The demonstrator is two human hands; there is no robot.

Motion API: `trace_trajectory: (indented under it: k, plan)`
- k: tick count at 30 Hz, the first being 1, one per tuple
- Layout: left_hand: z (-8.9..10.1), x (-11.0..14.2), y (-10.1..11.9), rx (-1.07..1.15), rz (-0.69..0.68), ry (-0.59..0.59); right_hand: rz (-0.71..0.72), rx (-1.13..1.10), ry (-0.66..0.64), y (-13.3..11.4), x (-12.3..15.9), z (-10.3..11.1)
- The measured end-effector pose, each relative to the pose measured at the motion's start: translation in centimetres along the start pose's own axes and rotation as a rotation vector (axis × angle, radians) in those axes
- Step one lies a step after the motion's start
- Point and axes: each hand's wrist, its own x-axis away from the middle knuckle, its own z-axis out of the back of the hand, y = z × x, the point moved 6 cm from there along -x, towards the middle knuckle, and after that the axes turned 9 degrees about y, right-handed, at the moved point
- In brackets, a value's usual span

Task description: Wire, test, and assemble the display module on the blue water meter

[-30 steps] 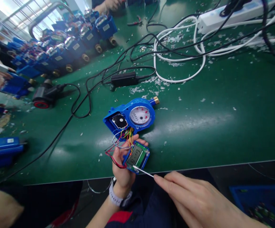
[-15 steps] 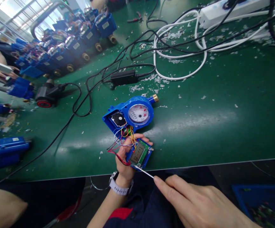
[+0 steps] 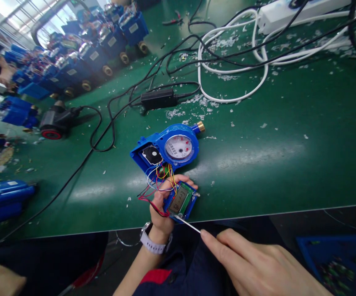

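Observation:
My left hand (image 3: pixel 161 207), with a watch on its wrist, holds a small circuit board with an LCD display (image 3: pixel 179 199) in a blue frame at the table's near edge. The display appears to read "Err-19". My right hand (image 3: pixel 251 257) grips a thin white metal rod (image 3: pixel 190 225), whose tip touches the lower edge of the board. The rod's other end is hidden in the hand. Coloured wires (image 3: pixel 156 185) run from the board to a blue water meter (image 3: pixel 178 128), which lies just beyond, its side compartment uncovered and its brass fitting pointing right.
Many blue meters (image 3: pixel 94 55) stand in rows at the back left. A black handheld device (image 3: pixel 56 121) with a red ring, a black power adapter (image 3: pixel 157 98), looped white cable (image 3: pixel 239 100) and a power strip (image 3: pixel 288 16) lie on the green table (image 3: pixel 273 144). A blue bin (image 3: pixel 307 255) is below right.
Both hands, the board and the rod stay almost in place. The view has shifted slightly, and a co-worker's arm at the far left has moved.

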Motion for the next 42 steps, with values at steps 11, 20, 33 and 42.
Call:
trace_trajectory:
  k: [11,20,33,42]
  plan:
    - [-0.2,0.1,0.2,0.007,-0.097,0.022,-0.06,-0.103,0.038,0.2,-0.9,0.2]
    - [-0.2,0.1,0.2,0.001,-0.142,0.026,-0.062,-0.009,0.007,-0.8,-0.3,-1.4]
    - [-0.3,-0.1,0.2,-0.002,-0.152,0.029,-0.237,-0.303,0.055,-0.7,0.1,-1.8]
    - [0.0,-0.3,0.5,-0.01,-0.156,0.076,-0.087,-0.217,0.098,-0.5,0.4,-3.4]
